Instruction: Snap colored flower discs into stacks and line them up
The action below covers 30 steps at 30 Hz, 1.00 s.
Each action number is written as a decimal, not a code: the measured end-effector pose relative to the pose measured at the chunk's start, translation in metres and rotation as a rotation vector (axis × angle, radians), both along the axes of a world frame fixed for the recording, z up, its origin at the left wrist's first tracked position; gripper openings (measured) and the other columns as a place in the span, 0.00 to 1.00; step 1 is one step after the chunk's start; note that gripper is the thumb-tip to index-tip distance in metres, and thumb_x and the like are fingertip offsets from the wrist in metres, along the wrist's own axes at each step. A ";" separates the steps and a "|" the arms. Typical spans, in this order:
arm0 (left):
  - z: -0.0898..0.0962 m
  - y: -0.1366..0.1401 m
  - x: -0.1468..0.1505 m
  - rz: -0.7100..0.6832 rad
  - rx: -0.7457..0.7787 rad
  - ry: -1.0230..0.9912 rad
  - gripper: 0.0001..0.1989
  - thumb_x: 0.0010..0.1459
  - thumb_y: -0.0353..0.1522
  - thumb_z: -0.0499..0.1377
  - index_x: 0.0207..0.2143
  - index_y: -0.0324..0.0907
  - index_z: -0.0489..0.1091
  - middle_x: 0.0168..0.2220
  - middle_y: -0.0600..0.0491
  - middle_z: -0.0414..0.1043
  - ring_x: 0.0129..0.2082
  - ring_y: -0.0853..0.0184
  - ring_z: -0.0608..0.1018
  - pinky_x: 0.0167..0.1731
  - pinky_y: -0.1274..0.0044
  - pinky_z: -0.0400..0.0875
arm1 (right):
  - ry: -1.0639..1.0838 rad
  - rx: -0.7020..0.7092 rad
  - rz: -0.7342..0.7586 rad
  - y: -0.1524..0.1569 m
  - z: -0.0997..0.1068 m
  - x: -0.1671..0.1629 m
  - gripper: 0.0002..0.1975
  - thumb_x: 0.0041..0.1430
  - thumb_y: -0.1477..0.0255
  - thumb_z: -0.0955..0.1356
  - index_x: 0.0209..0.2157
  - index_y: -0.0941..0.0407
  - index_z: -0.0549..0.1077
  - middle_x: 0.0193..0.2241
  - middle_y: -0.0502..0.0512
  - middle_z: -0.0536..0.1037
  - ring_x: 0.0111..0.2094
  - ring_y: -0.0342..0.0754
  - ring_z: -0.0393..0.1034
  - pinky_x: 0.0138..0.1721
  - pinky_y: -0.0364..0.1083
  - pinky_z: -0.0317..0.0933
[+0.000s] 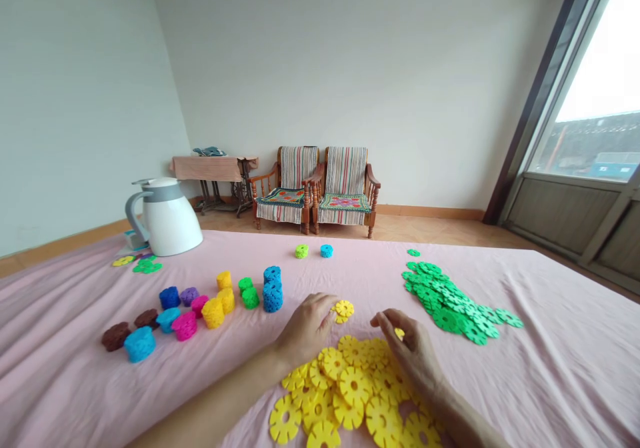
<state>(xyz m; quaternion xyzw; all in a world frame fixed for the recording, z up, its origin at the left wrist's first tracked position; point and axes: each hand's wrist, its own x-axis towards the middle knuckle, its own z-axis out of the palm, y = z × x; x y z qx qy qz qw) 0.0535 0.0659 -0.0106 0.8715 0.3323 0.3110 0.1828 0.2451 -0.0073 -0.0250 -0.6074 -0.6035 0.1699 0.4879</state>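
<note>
My left hand point(309, 325) is closed, its fingertips at a few stacked yellow snowflake discs point(343, 310), notched round the rim with a hole in the middle. Across from it, my right hand point(411, 349) has its fingers curled. A bit of another yellow snowflake disc point(399, 333) shows inside that curl, mostly hidden by the fingers. Below and between both hands spreads a loose pile of yellow snowflake discs point(355, 387), overlapping on the pink cloth point(550, 361). My right wrist covers part of the pile's right side.
Green snowflake discs point(445, 301) lie heaped on the right. Several stacks of blue, brown, pink, purple, green and yellow discs point(213, 313) stand on the left. Farther back are a lime stack point(301, 251), a small blue stack point(327, 251) and a white jug point(173, 221).
</note>
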 end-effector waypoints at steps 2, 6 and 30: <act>-0.005 0.017 0.008 -0.027 0.059 0.069 0.21 0.53 0.22 0.48 0.48 0.43 0.66 0.48 0.52 0.69 0.49 0.65 0.68 0.52 0.70 0.60 | -0.004 -0.010 -0.016 0.000 -0.001 0.001 0.22 0.59 0.58 0.58 0.27 0.58 0.74 0.24 0.54 0.75 0.27 0.45 0.67 0.26 0.41 0.56; -0.010 0.027 0.017 -0.070 0.073 0.160 0.23 0.50 0.21 0.50 0.48 0.43 0.67 0.47 0.52 0.70 0.48 0.64 0.69 0.50 0.69 0.61 | -0.015 -0.015 -0.001 -0.002 0.001 0.001 0.22 0.59 0.58 0.58 0.25 0.58 0.73 0.25 0.55 0.76 0.27 0.46 0.68 0.27 0.41 0.57; 0.010 -0.036 -0.005 -0.161 -0.181 0.170 0.23 0.39 0.35 0.67 0.42 0.45 0.70 0.37 0.53 0.66 0.41 0.63 0.69 0.40 0.75 0.65 | -0.221 -0.051 0.074 -0.001 0.000 -0.001 0.20 0.60 0.61 0.56 0.23 0.56 0.70 0.23 0.53 0.73 0.27 0.46 0.67 0.29 0.43 0.56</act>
